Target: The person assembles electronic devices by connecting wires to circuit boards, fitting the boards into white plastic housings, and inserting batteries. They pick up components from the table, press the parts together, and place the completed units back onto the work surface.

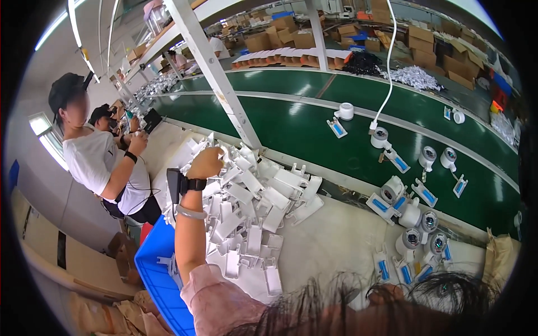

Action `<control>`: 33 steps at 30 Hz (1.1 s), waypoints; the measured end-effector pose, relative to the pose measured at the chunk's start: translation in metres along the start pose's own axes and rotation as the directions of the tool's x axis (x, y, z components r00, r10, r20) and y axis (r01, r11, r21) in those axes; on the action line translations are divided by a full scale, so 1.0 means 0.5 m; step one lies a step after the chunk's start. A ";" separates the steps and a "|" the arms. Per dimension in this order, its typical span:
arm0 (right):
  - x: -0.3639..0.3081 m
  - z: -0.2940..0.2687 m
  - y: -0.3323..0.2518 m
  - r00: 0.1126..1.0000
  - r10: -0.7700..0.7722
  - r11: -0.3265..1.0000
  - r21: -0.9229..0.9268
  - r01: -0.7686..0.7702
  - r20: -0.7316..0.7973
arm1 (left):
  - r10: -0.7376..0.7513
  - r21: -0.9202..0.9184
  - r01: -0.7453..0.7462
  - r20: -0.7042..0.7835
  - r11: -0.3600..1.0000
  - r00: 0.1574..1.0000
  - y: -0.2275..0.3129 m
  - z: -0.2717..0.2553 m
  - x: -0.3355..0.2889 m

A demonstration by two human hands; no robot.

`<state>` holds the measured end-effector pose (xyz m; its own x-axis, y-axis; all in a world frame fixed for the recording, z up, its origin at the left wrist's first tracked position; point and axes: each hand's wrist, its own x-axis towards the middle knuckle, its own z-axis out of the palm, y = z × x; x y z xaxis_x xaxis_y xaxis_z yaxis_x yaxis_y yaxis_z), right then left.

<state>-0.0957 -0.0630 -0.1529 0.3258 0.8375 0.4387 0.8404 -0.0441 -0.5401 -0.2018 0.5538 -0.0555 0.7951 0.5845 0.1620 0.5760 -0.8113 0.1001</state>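
Note:
My left hand [207, 163] reaches over the far left part of a heap of white plastic covers [253, 241]. Its fingers are curled down among the pieces, and whatever they grip is hidden. A dark band with a black device and a pale bangle circle that wrist. At the lower edge, strands of hair fall across a patch of skin that seems to be my right hand [386, 292]; its fingers cannot be made out. Close by it on the right stand several round white units [408, 239] with blue-marked flat parts [383, 270] attached.
A green conveyor belt [291, 126] runs along the far side, carrying several similar white units [427, 157]. A slanted white post [216, 73] rises at the belt's edge. Beside my left arm is a blue bin [154, 269]. Co-workers [106, 157] stand at the left.

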 end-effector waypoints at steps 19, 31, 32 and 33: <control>-0.048 0.028 0.022 0.992 0.122 0.971 -0.214 -0.111 0.039 | -0.103 -0.061 0.093 -0.181 0.994 0.978 0.066 0.054 -0.010; -0.061 0.018 0.020 0.998 0.055 0.960 -0.275 -0.049 0.013 | 0.500 -0.674 -0.144 0.371 0.725 0.783 0.530 0.032 -0.261; -0.065 0.020 0.020 0.998 0.061 0.958 -0.282 -0.060 -0.006 | 0.553 -0.688 -0.184 0.364 0.702 0.750 0.552 0.049 -0.292; -0.065 0.019 0.019 0.999 0.041 0.959 -0.282 -0.040 0.000 | 0.597 -0.698 -0.220 0.355 0.681 0.719 0.571 0.062 -0.322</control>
<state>-0.1028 -0.0854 -0.1792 0.3605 0.8347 0.4162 0.9148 -0.2292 -0.3326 -0.1594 0.2287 -0.0836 0.9833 -0.0591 -0.1722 0.0842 -0.6908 0.7181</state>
